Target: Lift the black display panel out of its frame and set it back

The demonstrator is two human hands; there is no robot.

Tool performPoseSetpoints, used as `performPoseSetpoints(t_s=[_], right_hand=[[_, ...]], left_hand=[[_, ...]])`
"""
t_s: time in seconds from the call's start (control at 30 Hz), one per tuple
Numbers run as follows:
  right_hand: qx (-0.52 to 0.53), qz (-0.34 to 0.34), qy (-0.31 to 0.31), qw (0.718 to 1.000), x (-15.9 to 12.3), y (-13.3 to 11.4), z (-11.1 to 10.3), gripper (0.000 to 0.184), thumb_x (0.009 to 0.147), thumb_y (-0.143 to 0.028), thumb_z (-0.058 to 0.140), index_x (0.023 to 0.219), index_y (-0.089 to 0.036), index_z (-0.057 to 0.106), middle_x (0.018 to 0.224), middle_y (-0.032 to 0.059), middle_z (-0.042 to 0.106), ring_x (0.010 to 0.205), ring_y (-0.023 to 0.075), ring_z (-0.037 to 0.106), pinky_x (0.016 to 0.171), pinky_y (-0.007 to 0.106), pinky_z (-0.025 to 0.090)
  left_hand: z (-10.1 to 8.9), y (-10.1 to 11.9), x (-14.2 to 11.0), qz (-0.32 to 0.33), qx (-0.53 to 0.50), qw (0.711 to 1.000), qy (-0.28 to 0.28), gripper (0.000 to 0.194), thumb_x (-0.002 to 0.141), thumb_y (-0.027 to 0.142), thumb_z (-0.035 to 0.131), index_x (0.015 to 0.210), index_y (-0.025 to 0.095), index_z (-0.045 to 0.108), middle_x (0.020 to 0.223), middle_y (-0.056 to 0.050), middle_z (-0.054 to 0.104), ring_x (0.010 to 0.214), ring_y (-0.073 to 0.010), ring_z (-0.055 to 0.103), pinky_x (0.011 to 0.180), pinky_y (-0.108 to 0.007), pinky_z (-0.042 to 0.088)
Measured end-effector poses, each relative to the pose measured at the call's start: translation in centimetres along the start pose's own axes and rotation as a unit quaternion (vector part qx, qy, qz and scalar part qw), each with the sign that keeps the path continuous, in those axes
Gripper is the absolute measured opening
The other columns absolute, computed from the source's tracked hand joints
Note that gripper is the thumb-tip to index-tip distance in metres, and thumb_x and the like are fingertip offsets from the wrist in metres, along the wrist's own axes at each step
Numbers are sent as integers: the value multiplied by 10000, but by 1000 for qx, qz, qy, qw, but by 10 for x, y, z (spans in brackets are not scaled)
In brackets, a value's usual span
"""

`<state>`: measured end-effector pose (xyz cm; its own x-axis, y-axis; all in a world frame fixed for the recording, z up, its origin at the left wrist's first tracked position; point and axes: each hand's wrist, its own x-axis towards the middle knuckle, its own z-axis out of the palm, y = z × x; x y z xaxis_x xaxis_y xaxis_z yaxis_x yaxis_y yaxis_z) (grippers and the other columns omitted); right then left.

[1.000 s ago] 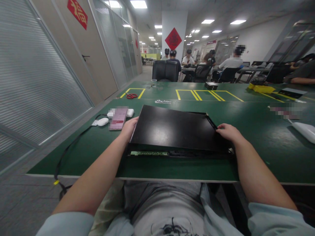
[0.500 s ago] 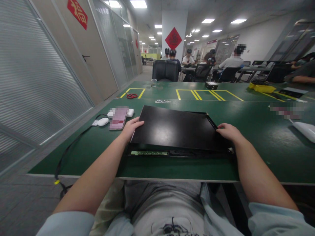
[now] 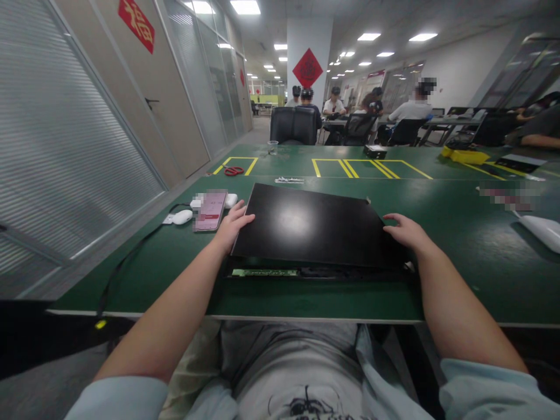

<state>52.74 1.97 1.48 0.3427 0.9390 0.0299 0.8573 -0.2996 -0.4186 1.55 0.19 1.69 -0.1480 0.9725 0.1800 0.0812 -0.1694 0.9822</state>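
A flat, glossy black display panel [image 3: 301,224] lies tilted over a dark frame near the table's front edge. Below its near edge shows a narrow green circuit board strip [image 3: 265,272]. My left hand [image 3: 231,227] grips the panel's left edge, thumb on the top face and fingers beside it. At the right edge, my right hand [image 3: 405,230] has its thumb and forefinger apart. Whether its thumb touches the panel I cannot tell. Most of what lies under the panel is hidden.
On the green table [image 3: 446,274] lie a phone [image 3: 210,211] and a white device [image 3: 182,217] on a dark strap at left. Red-handled scissors [image 3: 233,171] and a clear cup [image 3: 272,147] are farther back. A white object [image 3: 542,233] sits far right. Several people sit beyond.
The black panel has shifted slightly, its right part now covering the frame's inner right side. My right hand's fingers have parted from their pinch, and my left fingers have spread. The hanging strap has moved.
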Motion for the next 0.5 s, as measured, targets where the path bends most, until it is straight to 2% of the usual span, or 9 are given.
performPoseSetpoints(t_s=[0.1,0.27,0.4,0.5], right_hand=[[41,8,-7,999,2,0,0,384,884,-328,716,1241,-235,823,887,69,768,915,293,739,860,386,567],[147,23,19,989,4,1,5,201,808,-329,771,967,-226,841,967,90,801,1009,307,737,957,417,554],[280,41,41,958,3,1,9,215,684,-354,825,854,-224,812,914,89,794,938,291,720,835,394,556],[371,48,63,925,2,-2,7,265,601,-360,817,823,-218,791,891,89,776,877,268,687,714,355,521]], left_hand=[[1,0,-1,21,18,1000,-1,473,636,482,889,1048,251,905,1717,-84,499,1649,-442,319,1341,-516,300],[2,6,-3,51,24,998,-13,459,660,484,860,1054,252,897,1674,-79,530,1642,-434,323,1344,-528,299],[2,10,-5,55,22,998,-8,490,651,472,853,1079,236,893,1656,-95,549,1633,-429,343,1350,-519,287],[4,11,-5,70,7,997,11,523,641,446,828,1117,237,885,1563,-95,651,1595,-434,412,1350,-533,288]])
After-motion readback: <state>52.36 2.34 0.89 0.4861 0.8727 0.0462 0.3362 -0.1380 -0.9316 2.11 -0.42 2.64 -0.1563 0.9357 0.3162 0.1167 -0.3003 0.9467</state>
